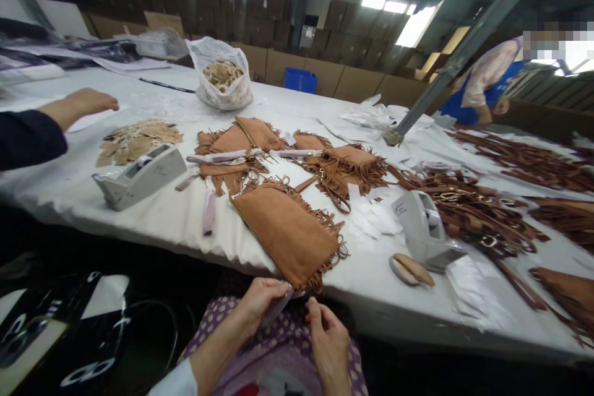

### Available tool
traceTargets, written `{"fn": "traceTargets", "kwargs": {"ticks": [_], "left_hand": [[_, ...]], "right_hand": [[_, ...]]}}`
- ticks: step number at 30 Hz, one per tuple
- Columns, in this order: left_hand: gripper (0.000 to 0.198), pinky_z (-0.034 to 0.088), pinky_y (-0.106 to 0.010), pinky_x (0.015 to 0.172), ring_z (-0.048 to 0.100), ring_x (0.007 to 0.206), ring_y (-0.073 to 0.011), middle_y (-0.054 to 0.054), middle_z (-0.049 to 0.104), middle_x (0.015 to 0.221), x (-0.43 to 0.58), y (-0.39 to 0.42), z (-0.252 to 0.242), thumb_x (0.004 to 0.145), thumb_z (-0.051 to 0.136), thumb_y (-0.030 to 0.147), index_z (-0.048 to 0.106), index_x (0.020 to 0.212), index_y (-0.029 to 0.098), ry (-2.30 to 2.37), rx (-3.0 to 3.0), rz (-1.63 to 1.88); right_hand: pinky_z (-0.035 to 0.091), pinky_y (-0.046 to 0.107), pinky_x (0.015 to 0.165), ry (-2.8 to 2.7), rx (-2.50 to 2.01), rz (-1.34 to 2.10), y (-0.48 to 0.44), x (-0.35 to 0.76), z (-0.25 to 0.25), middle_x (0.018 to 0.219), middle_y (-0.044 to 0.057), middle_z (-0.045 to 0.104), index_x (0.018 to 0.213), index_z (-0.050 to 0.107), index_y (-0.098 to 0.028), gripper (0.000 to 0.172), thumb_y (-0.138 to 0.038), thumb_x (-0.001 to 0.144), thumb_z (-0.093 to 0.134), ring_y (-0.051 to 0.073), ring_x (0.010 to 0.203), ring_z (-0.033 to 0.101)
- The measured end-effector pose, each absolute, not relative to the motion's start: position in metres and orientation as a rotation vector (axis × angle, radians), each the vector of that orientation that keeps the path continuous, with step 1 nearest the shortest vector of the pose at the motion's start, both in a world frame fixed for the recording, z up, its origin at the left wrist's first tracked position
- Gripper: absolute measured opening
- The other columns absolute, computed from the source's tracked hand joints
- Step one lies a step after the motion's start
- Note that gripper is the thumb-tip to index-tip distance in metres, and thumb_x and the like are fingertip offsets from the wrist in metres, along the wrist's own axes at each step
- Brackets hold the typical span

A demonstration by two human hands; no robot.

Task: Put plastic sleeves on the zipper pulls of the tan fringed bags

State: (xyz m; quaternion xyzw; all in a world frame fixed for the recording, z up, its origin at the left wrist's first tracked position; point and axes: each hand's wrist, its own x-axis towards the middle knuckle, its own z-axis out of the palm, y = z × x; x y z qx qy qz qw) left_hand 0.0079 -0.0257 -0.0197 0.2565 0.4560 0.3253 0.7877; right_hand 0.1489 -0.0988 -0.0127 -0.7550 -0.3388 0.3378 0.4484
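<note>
A tan suede pouch (288, 229) with fringed edges lies at the table's near edge, its lower corner reaching over my lap. At that corner my left hand (260, 304) pinches a strap in thin clear wrap (278, 308), which hangs below the fingers. My right hand (328, 337) is just right of the corner, thumb and forefinger pressed together; whatever is between them is too small to make out. Behind lie more fringed pouches (253, 134) with wrapped straps (225, 156) across them. Another wrapped strap (209, 207) lies to the left.
Grey tape dispensers (143, 176) (424, 229) stand left and right. Beside the right one are white paper slips (374, 216) and a tan oval object (412, 269). Brown straps (482, 210) pile up at right. A co-worker's hand (86, 105) reaches in at left; another person stands far right.
</note>
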Motion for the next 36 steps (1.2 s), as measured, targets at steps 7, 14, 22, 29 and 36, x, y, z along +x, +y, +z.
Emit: {"fn": "traceTargets", "kwargs": {"ticks": [7, 14, 22, 29, 36], "left_hand": [[0.028, 0.034, -0.023, 0.053, 0.051, 0.05, -0.0111, -0.003, 0.063, 0.051, 0.013, -0.023, -0.025, 0.045, 0.082, 0.032, 0.069, 0.055, 0.01, 1.038, 0.523, 0.756], [0.039, 0.033, -0.023, 0.046, 0.049, 0.044, -0.0105, -0.001, 0.059, 0.048, 0.01, -0.024, -0.025, 0.047, 0.084, 0.043, 0.065, 0.057, 0.01, 1.024, 0.541, 0.771], [0.052, 0.039, -0.02, 0.045, 0.054, 0.049, -0.0103, -0.002, 0.065, 0.066, -0.008, -0.039, -0.018, 0.068, 0.067, 0.061, 0.065, 0.087, 0.013, 0.88, 0.65, 0.601], [0.051, 0.036, -0.019, 0.04, 0.053, 0.044, -0.0109, -0.005, 0.064, 0.056, -0.001, -0.045, -0.023, 0.059, 0.072, 0.06, 0.066, 0.064, 0.009, 1.01, 0.658, 0.678], [0.06, 0.033, -0.02, 0.034, 0.052, 0.035, -0.0119, -0.004, 0.062, 0.051, 0.006, -0.049, -0.036, 0.057, 0.063, 0.072, 0.058, 0.064, 0.013, 1.069, 0.71, 0.743]], "right_hand": [[0.037, 0.025, 0.051, -0.931, -1.713, 1.094, -0.09, 0.124, -0.007, 0.057, 0.0, 0.059, 0.073, 0.07, -0.015, 0.049, -0.063, 0.071, 0.06, 0.015, 0.054, 0.049], [0.029, 0.021, 0.041, -0.497, -1.496, 1.451, -0.072, 0.117, -0.017, 0.047, -0.005, 0.047, 0.057, 0.057, -0.015, 0.044, -0.054, 0.056, 0.078, 0.007, 0.042, 0.037], [0.028, 0.019, 0.04, -0.452, -1.464, 1.474, -0.07, 0.119, -0.019, 0.044, -0.004, 0.049, 0.055, 0.058, -0.013, 0.041, -0.048, 0.056, 0.08, 0.006, 0.04, 0.038], [0.025, 0.02, 0.039, -0.576, -1.55, 1.437, -0.069, 0.123, -0.019, 0.044, -0.002, 0.051, 0.053, 0.058, -0.013, 0.039, -0.047, 0.061, 0.075, 0.006, 0.039, 0.036], [0.026, 0.021, 0.039, -0.617, -1.585, 1.392, -0.07, 0.12, -0.016, 0.043, -0.001, 0.052, 0.051, 0.058, -0.014, 0.037, -0.046, 0.061, 0.074, 0.007, 0.039, 0.038]]}}
